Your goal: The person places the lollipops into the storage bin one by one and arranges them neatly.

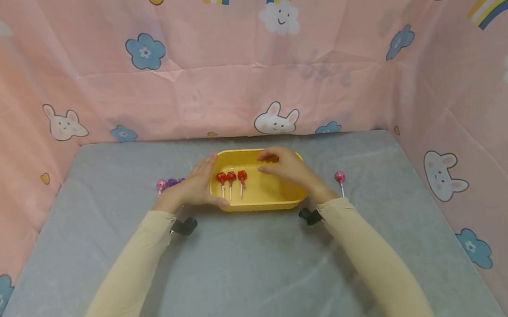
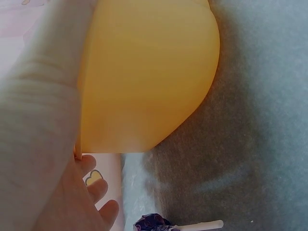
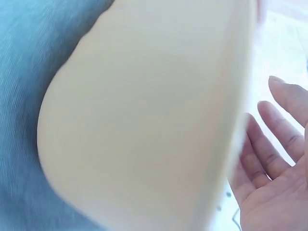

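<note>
Grey tabletop [image 1: 243, 274], supporting one yellow tray [image 1: 265, 194], smooth-walled and round-cornered. Left hand [image 1: 197, 185] is resting unclenched against its left end; right hand [image 1: 289, 166], relaxed, nothing grasped, is hovering over its right half. Three red-wrapped lollipops [image 1: 231, 177], white-stemmed, are lying inside, left.

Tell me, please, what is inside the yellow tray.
Three red lollipops lie side by side toward the left of the yellow tray. The right hand hangs over its right side and covers part of it; whatever may lie beneath cannot be seen.
</note>
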`<state>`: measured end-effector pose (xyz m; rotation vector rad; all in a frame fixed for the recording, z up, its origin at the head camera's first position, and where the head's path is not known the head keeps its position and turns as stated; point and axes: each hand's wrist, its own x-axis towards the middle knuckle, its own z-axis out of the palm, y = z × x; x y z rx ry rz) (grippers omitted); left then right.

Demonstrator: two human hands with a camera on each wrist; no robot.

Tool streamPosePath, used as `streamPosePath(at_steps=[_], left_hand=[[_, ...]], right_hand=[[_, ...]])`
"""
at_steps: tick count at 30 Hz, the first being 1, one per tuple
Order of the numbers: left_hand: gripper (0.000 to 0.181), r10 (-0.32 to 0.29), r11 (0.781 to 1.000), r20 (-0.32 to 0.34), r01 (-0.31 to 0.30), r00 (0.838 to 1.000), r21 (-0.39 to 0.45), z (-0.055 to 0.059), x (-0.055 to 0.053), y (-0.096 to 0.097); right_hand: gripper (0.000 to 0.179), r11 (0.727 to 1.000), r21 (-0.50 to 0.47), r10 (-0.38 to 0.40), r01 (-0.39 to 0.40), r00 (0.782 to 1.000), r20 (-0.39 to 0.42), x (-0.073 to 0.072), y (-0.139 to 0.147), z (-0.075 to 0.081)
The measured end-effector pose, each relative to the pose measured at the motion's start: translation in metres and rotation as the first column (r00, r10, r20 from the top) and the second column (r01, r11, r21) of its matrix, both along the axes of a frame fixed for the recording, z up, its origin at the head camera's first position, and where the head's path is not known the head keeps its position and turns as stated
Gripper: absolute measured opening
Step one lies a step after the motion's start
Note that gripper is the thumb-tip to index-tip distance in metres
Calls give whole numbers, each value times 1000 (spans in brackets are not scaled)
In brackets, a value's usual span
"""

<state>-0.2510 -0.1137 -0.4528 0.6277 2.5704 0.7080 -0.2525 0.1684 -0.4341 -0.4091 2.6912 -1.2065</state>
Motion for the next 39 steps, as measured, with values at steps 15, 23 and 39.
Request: streamPosePath(at_steps=[15,23,39], left_hand=[[143,-5,1000,0,5,1000,-8,3,-1,0],[141,0,1000,-1,0,1000,4,3,-1,-1],[140,24,1000,17,-24,1000,5,-1,1,0]], right_hand=[[39,992,-52,-114,113,993,-10,14,73,22],[44,982,-22,-189,188,982,-20,22,112,19],[50,955,10,-296,297,951,87,40,181,-22]])
